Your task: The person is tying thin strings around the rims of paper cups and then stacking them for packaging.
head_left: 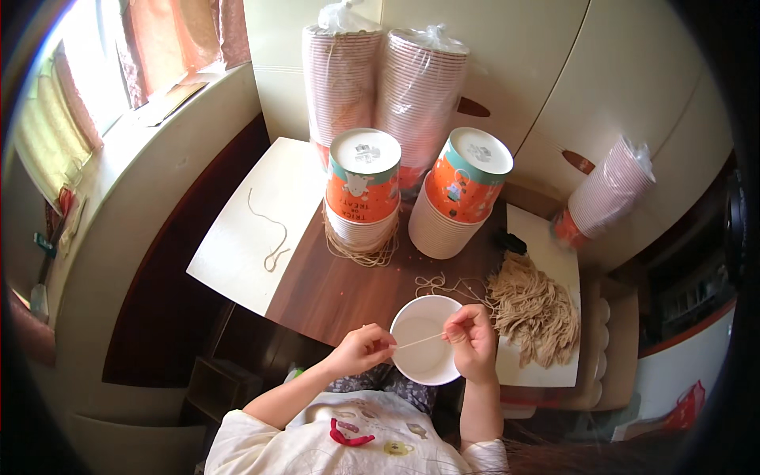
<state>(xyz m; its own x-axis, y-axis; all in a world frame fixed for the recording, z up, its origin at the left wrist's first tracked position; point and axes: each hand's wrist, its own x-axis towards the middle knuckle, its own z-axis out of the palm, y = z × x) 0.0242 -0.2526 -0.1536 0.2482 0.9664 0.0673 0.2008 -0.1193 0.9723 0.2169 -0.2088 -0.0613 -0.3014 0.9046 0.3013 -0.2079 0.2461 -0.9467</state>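
A white paper cup (426, 339) sits open-side up at the near edge of the brown table (332, 289). Over its mouth a thin beige string (419, 340) is stretched taut. My left hand (362, 348) pinches one end at the cup's left rim. My right hand (473, 340) pinches the other end at the right rim. A heap of cut beige strings (534, 309) lies just right of my right hand.
Two upside-down stacks of orange and teal printed cups (362, 190) (463, 190) stand mid-table, with plastic-wrapped cup sleeves (380, 79) behind. Another wrapped sleeve (606, 194) lies at the right. One loose string (273, 233) rests on a white board (237, 253) at the left.
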